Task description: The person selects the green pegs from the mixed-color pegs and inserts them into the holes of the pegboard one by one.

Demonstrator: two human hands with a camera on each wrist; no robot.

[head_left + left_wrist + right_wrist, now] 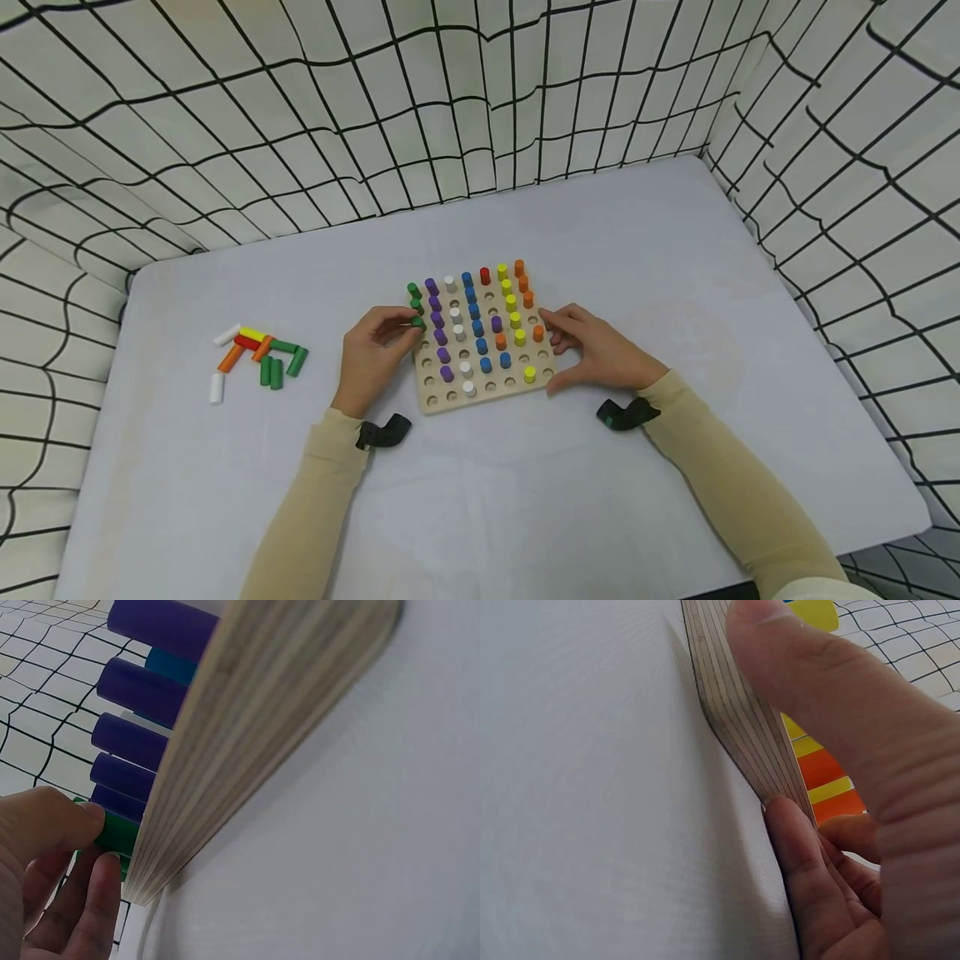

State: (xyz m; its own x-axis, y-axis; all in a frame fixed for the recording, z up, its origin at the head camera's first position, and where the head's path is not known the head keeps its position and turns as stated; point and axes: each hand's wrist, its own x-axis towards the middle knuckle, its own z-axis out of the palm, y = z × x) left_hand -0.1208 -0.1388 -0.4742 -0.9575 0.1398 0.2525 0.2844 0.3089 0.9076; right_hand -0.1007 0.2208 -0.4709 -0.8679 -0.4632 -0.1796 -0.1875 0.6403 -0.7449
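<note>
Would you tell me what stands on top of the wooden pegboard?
Coloured pegs stand in the wooden pegboard, many holes empty. The left hand pinches a green peg, hiding its hole.

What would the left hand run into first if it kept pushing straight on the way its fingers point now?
Probably the purple pegs: the left hand pinches a green peg at the wooden board and that column stands next.
</note>
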